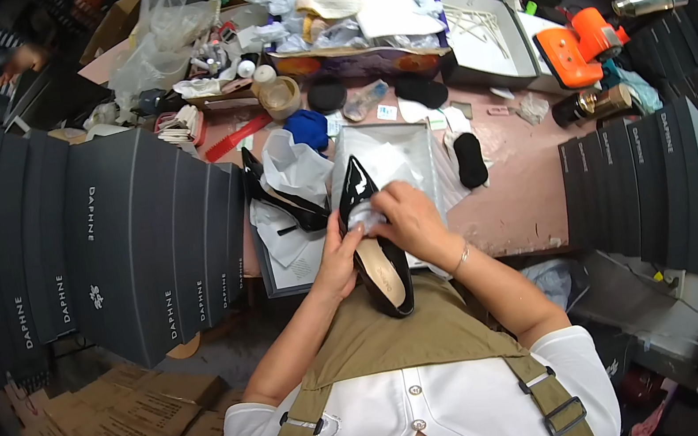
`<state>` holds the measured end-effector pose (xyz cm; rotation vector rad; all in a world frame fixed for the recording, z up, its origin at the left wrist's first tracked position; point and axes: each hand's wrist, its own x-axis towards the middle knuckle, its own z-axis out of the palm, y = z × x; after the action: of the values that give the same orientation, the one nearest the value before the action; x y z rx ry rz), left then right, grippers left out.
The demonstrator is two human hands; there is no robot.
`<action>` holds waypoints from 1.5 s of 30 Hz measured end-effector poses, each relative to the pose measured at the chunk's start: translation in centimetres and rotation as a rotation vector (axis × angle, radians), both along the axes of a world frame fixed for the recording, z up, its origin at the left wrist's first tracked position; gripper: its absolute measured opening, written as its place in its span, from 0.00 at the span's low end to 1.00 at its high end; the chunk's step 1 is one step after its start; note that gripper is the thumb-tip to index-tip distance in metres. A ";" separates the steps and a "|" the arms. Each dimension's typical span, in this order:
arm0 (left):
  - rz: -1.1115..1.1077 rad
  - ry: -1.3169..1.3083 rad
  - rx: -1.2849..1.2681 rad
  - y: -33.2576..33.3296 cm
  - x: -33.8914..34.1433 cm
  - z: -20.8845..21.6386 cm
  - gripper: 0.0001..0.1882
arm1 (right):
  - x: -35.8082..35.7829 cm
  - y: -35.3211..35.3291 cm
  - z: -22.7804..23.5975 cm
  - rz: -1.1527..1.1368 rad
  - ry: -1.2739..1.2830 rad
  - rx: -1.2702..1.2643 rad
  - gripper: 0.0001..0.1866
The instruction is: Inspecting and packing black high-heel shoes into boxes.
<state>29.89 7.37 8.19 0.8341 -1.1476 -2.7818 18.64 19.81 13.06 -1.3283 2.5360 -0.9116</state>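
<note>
A glossy black pointed pump (357,179) with a beige insole is held over my lap, toe pointing away from me. My left hand (336,262) grips its left side near the opening. With closed fingers, my right hand (410,222) pinches a crumpled whitish wad (363,216) at the throat of the shoe; part of the wad is hidden by the fingers. Just left of it, a second black pump (306,215) lies tilted with white tissue paper (295,163) around it. Beneath them is an open grey shoe box (264,270) lined with white paper.
Stacks of dark shoe boxes flank me, left (125,240) and right (642,177). The pink tabletop (518,212) holds a blue cloth ball (306,129), black pads (470,159) and an orange tape dispenser (571,53). Brown cartons (119,420) lie at lower left.
</note>
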 end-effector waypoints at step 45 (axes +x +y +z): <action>0.110 -0.322 0.373 3.4 -2.0 0.2 0.26 | -13.1 14.9 -15.0 -0.656 -0.041 0.225 0.29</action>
<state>27.92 10.79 8.39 1.3704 -0.5797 -2.8798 5.58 34.71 -1.96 -0.4012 2.9718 -0.6857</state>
